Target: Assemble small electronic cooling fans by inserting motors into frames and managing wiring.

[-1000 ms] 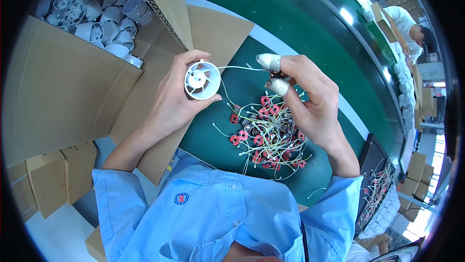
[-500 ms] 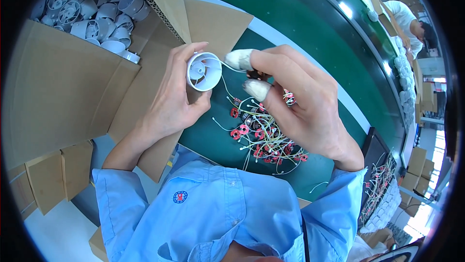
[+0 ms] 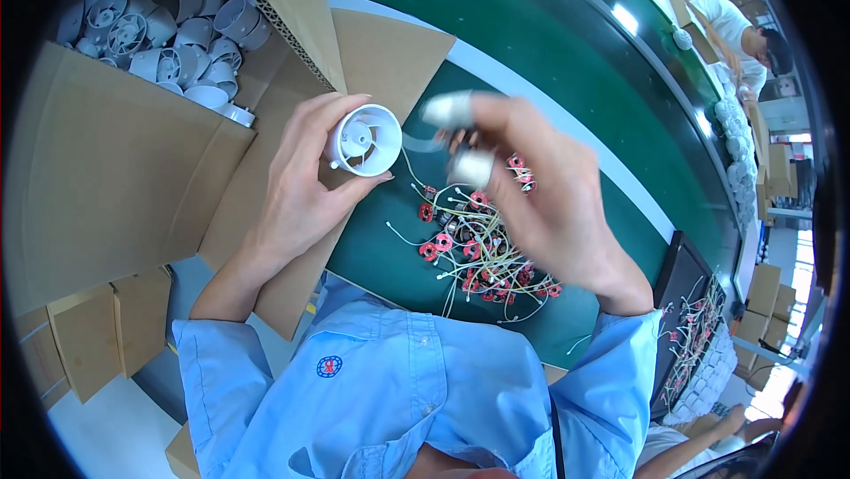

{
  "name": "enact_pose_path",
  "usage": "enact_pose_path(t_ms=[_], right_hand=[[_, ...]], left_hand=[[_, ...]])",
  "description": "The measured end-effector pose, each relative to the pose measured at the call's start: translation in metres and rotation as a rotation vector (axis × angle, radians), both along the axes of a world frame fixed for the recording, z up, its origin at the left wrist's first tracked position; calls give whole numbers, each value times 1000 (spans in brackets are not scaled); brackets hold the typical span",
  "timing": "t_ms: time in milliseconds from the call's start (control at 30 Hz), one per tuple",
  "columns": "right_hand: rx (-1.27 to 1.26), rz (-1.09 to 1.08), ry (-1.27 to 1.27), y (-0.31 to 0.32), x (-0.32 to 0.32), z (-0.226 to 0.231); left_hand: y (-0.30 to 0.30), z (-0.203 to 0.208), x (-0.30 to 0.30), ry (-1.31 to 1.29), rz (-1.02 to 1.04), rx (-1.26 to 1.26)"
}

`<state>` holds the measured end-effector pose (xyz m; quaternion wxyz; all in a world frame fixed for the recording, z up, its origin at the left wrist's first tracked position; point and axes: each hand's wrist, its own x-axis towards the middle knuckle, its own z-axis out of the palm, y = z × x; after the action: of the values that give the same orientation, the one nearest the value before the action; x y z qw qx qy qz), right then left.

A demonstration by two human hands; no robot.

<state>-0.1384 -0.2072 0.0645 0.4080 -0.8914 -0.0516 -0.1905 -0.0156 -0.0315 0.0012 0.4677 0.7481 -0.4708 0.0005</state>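
green counter [image 3: 567,63]: white fan housing [image 3: 364,139] gripped in left hand [image 3: 297,187] fingers, raised; right hand [image 3: 540,196], blurred, fingers pinching a small part beside it, over red-ringed motors [image 3: 478,253].

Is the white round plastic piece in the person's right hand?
No, the left hand grips the white round plastic housing, while the right hand is beside it above the red parts.

Left hand [image 3: 297,187] grips white fan housing [image 3: 365,140]; right hand [image 3: 540,191] blurred.
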Motion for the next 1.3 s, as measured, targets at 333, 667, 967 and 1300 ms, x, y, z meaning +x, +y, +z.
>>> enact_pose_path(t_ms=[333,667,967,1300], right_hand=[[-55,244,8,-3,-8,7],[8,104,-72,-1,17,-11],[-299,8,-297,14,22,-42],[-336,-17,-188,22,28,-38]], left_hand=[[3,-10,5,529,-154,-133],[-1,3,-3,-5,-127,-19],[-1,9,-10,29,-92,-24],[-4,2,-6,-70,-51,-25]])
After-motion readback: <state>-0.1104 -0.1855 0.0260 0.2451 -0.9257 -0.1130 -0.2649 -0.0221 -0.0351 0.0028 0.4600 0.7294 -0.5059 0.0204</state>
